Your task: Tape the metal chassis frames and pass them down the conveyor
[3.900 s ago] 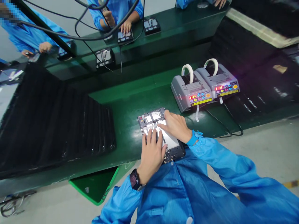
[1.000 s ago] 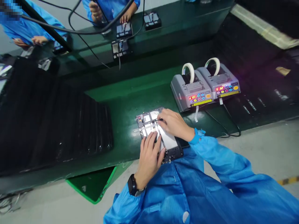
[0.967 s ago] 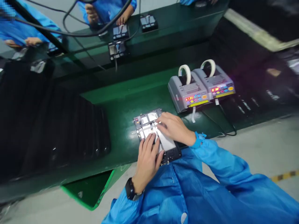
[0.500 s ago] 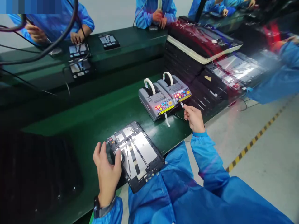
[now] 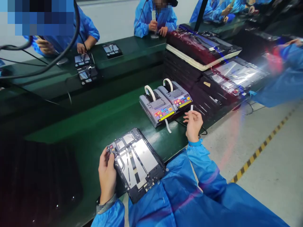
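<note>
A tablet's open metal back frame (image 5: 139, 157) lies tilted on the green workbench (image 5: 94, 126), with silver sheets, black strips and small boards on it. My left hand (image 5: 107, 175) curls against its left edge. My right hand (image 5: 193, 125) is raised near the bench's front edge, pinching a short white tape strip (image 5: 191, 107) between its fingertips. Behind that hand stand two grey electronic tape dispensers (image 5: 156, 110) (image 5: 174, 94) with white tape rolls. A loose tape end (image 5: 168, 126) hangs from the nearer dispenser.
Black ribbed trays (image 5: 35, 183) stand at the left. A tall black tray stack (image 5: 182, 60) and tablet frames on a black tray (image 5: 234, 75) lie at the back right. Co-workers' hands (image 5: 156, 31) work across the facing bench. A black cable (image 5: 47, 60) hangs overhead.
Both hands have left the frame's middle. My right hand has moved to the dispensers and now holds a tape strip. My left hand has shifted to the frame's left edge, and the view has turned.
</note>
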Tool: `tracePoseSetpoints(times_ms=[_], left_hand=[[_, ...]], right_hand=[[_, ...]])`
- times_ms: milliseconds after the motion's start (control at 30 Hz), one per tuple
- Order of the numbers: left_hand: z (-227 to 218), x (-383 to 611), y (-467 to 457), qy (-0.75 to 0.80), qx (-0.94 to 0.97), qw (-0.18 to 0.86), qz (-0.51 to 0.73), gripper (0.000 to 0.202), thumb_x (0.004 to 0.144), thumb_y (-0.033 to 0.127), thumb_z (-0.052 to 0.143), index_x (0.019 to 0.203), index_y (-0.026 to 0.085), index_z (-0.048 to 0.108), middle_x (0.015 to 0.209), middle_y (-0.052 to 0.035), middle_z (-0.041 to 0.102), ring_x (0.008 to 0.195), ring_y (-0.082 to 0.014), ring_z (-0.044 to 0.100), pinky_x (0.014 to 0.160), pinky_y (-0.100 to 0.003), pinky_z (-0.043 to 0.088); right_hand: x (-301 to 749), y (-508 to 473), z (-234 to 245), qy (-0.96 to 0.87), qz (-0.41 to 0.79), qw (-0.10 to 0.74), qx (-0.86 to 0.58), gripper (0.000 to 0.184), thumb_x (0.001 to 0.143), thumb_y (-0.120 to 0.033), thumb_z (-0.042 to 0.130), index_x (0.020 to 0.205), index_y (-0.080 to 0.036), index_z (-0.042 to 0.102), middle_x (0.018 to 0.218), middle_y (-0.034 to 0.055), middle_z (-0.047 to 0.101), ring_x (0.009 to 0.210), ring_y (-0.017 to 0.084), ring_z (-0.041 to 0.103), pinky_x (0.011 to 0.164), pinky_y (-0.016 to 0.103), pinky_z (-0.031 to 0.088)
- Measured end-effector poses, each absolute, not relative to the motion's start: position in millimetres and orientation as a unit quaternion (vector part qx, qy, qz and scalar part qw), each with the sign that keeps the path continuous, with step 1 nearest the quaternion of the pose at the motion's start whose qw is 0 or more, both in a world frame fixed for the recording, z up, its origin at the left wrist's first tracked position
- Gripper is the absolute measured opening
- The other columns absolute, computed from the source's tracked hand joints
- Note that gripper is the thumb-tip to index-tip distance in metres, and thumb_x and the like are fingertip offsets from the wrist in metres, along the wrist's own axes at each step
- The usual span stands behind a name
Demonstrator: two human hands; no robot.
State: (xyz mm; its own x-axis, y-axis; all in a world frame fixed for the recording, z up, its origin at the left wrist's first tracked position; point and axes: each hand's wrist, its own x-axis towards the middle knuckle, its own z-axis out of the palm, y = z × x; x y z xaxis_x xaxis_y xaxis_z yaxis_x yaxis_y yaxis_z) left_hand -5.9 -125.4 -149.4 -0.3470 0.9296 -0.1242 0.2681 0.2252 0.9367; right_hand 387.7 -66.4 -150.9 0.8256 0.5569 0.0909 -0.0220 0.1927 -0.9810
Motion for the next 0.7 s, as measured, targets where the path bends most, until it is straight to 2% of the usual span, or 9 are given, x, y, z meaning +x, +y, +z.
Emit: tracePoseSetpoints(times_ms=[100, 267, 400, 567, 633, 700], left_hand=[[-151, -9, -126, 0.682, 0.435, 0.386, 0.444, 0.058, 0.093, 0.049, 0.064, 0.147, 0.030, 0.054, 0.148, -0.0050, 0.059, 0.138, -0.0277, 0.054, 0.123, -0.047, 0.035], [-156, -13, -125, 0.682, 0.424, 0.390, 0.451, 0.059, 0.093, 0.048, 0.066, 0.147, 0.029, 0.054, 0.149, -0.0058, 0.058, 0.140, -0.0278, 0.053, 0.124, -0.047, 0.035], [-155, -13, -123, 0.674, 0.433, 0.390, 0.454, 0.057, 0.093, 0.046, 0.067, 0.145, 0.027, 0.056, 0.148, -0.0073, 0.059, 0.140, -0.0270, 0.053, 0.124, -0.045, 0.035], [-153, -19, -122, 0.661, 0.446, 0.413, 0.440, 0.056, 0.095, 0.044, 0.064, 0.146, 0.025, 0.053, 0.146, -0.0096, 0.060, 0.137, -0.0249, 0.056, 0.120, -0.042, 0.041], [-147, -20, -121, 0.672, 0.460, 0.393, 0.427, 0.056, 0.095, 0.044, 0.063, 0.146, 0.024, 0.052, 0.144, -0.0110, 0.061, 0.133, -0.0247, 0.058, 0.117, -0.042, 0.044], [-135, -17, -117, 0.688, 0.503, 0.320, 0.413, 0.054, 0.095, 0.043, 0.062, 0.145, 0.023, 0.053, 0.145, -0.0117, 0.058, 0.134, -0.0249, 0.057, 0.116, -0.042, 0.044]], right_hand=[[383, -56, -153, -0.217, 0.200, 0.751, -0.590, 0.043, 0.082, -0.048, 0.075, 0.108, -0.023, 0.053, 0.085, -0.0015, 0.069, 0.071, 0.015, 0.069, 0.053, 0.024, 0.055], [380, -45, -156, -0.215, 0.202, 0.767, -0.570, 0.044, 0.080, -0.039, 0.076, 0.110, -0.023, 0.048, 0.080, -0.0050, 0.065, 0.067, 0.014, 0.066, 0.055, 0.025, 0.056], [379, -44, -156, -0.240, 0.159, 0.761, -0.581, 0.047, 0.081, -0.034, 0.073, 0.115, -0.024, 0.043, 0.081, -0.0051, 0.064, 0.064, 0.013, 0.064, 0.058, 0.028, 0.057], [366, -55, -148, -0.280, 0.099, 0.717, -0.630, 0.046, 0.086, -0.035, 0.069, 0.121, -0.024, 0.043, 0.086, -0.0016, 0.061, 0.071, 0.016, 0.065, 0.068, 0.032, 0.058], [352, -69, -140, -0.293, 0.093, 0.699, -0.645, 0.046, 0.087, -0.037, 0.069, 0.124, -0.023, 0.044, 0.088, 0.0005, 0.061, 0.076, 0.018, 0.066, 0.070, 0.035, 0.058], [331, -89, -129, -0.322, 0.102, 0.684, -0.647, 0.048, 0.088, -0.037, 0.069, 0.127, -0.024, 0.045, 0.091, 0.0025, 0.061, 0.081, 0.020, 0.067, 0.073, 0.037, 0.058]])
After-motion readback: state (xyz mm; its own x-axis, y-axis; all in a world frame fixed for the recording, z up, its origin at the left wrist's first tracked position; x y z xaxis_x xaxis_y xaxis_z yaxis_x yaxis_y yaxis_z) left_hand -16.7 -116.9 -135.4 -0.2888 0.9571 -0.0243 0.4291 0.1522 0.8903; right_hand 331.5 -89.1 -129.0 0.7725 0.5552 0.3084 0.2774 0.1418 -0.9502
